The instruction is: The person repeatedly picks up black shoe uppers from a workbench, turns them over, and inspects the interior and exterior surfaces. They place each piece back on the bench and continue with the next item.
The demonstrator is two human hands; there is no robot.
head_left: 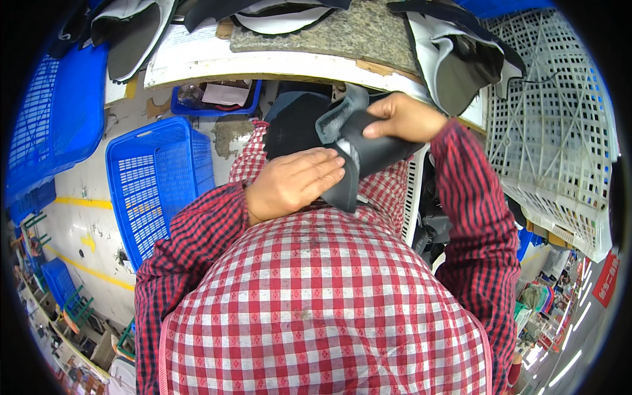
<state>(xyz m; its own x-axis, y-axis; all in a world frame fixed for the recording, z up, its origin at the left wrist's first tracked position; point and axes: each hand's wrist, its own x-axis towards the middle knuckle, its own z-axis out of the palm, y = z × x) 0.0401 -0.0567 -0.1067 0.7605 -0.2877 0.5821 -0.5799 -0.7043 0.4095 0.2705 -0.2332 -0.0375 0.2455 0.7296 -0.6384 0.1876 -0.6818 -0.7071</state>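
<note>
While holding the black piece (pixel 385 150) folded above the checked apron (pixel 309 276), clamps it between thumb and fingers of the right hand (pixel 408 117); lays the left hand (pixel 296 183) across its near left edge with fingers together, though cannot tell whether gripping beneath. Probably handles light, bendy and slippery, hardly fragile; best held by a broad smooth part with thumb on top. In count: one piece, two hands, one nearby blue basket (pixel 197 158), one blue tray (pixel 217 112) under the bench (pixel 210 60), one stone slab (pixel 342 46), one large white crate (pixel 553 131).
</note>
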